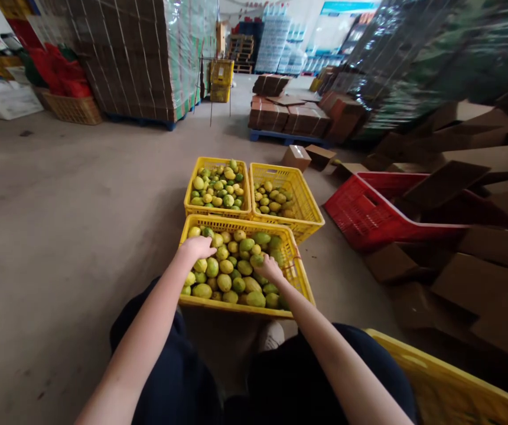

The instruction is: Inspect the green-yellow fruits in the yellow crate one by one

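Observation:
A yellow plastic crate [240, 307] full of yellow and green lemons [225, 282] stands on the floor in front of my legs. On its left side, my left hand [198, 247] rests palm down over the fruit, its fingers a little apart; their undersides are hidden. Toward the right, my right hand [272, 268] is closed around a greenish lemon [257, 260] at the fruit's surface. Just behind are two more yellow crates: the left one [187, 195] is heaped with lemons, while the right one [309, 203] is part filled.
At right, a red crate [355, 215] lies among loose cardboard boxes [479, 277]. Another yellow crate [440, 372] is beside my right leg. Flattened cartons [287, 118] sit on a blue pallet [276, 137] farther back. A tall wrapped stack [125, 59] stands at left.

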A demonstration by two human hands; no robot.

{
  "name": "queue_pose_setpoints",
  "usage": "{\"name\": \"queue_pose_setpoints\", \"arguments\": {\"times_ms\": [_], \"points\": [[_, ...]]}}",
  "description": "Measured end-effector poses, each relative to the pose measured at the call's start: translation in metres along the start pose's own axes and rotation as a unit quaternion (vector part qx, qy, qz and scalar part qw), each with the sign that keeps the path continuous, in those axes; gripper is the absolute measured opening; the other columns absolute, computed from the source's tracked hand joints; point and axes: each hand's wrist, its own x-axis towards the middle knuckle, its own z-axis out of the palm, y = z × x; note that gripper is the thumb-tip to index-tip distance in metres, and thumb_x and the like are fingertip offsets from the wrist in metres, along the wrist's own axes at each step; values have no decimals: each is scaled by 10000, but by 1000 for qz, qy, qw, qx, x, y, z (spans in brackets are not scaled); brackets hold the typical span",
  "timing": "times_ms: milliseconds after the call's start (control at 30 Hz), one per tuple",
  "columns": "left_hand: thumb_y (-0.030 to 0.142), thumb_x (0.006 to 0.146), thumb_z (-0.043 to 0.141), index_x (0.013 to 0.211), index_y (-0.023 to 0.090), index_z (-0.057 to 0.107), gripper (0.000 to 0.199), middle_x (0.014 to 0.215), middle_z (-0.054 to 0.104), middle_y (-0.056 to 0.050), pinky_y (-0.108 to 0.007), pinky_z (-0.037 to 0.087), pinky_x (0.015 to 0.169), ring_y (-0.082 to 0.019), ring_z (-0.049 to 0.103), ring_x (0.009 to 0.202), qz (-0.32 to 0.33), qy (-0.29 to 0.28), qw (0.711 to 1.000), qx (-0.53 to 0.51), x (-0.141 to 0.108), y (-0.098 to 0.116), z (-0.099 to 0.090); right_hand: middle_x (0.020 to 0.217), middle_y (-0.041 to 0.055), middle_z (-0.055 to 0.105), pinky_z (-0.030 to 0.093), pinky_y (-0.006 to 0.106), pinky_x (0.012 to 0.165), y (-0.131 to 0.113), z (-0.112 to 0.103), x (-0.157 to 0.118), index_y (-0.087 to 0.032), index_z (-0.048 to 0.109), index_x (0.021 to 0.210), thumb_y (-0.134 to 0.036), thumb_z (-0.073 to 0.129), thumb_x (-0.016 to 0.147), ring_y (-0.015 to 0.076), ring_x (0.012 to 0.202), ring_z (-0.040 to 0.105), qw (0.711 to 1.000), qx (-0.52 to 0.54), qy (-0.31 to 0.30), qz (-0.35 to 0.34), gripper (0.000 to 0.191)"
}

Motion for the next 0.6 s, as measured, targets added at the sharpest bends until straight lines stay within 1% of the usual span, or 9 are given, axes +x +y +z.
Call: {"name": "queue_pose_setpoints", "arguments": {"times_ms": [167, 267, 333, 400, 467, 533, 600], "points": [[444, 925, 517, 1354, 173, 547, 508, 1446, 553, -176, -406, 350, 1124, -340, 501, 1352, 4, 15, 1000, -18, -1, -6, 0, 1407, 260, 480, 424, 444, 1015, 1, 13, 11, -103, 522, 1286, -251, 696, 836, 381, 1371, 411, 999, -44, 25, -7, 505], [418, 926, 524, 1345, 165, 554, 491, 1444, 553, -182, -414, 339, 1133, -346, 493, 1358, -7, 17, 999, -28, 3, -12, 1, 1391, 286, 485, 407, 480, 1025, -1, 17, 16, -68, 526, 1279, -194, 680, 820, 397, 1356, 417, 999, -43, 31, -3, 500], [400, 912, 550, 1299, 144, 587, 465, 1413, 574, -202, -434, 348, 1127, -366, 508, 1338, -19, 15, 999, -35, 7, -16, 3, 1381, 291, 499, 398, 488, 1032, -3, 17, 17, -64, 538, 1261, -140, 661, 804, 396, 1355, 419, 999, -25, 33, 2, 479], [401, 885, 594, 1222, 148, 631, 423, 1368, 608, -199, -440, 365, 1115, -373, 532, 1311, -27, 10, 998, -47, 13, -19, 6, 1369, 281, 521, 393, 488, 1038, -5, 15, 15, -79, 578, 1200, -114, 654, 784, 397, 1365, 411, 999, 9, 35, 12, 424], [423, 845, 649, 1146, 177, 662, 389, 1334, 638, -169, -429, 383, 1103, -365, 554, 1287, -30, 6, 997, -65, 19, -23, 10, 1311, 260, 571, 403, 482, 1030, -7, 10, 12, -100, 634, 1066, -119, 685, 746, 412, 1363, 415, 997, 63, 34, 28, 325], [448, 799, 700, 1093, 204, 675, 382, 1314, 658, -136, -421, 390, 1101, -358, 557, 1284, -32, 6, 996, -88, 26, -26, 13, 1157, 235, 645, 437, 469, 992, -8, 2, 9, -122, 656, 880, -140, 740, 693, 431, 1306, 475, 989, 139, 25, 50, 205], [461, 757, 740, 1059, 223, 680, 389, 1303, 670, -115, -431, 379, 1113, -362, 539, 1305, -37, 11, 993, -115, 34, -29, 17, 916, 179, 680, 495, 445, 904, -11, -7, 5, -148, 631, 732, -159, 787, 647, 412, 1151, 591, 968, 240, 4, 69, 178]]}}
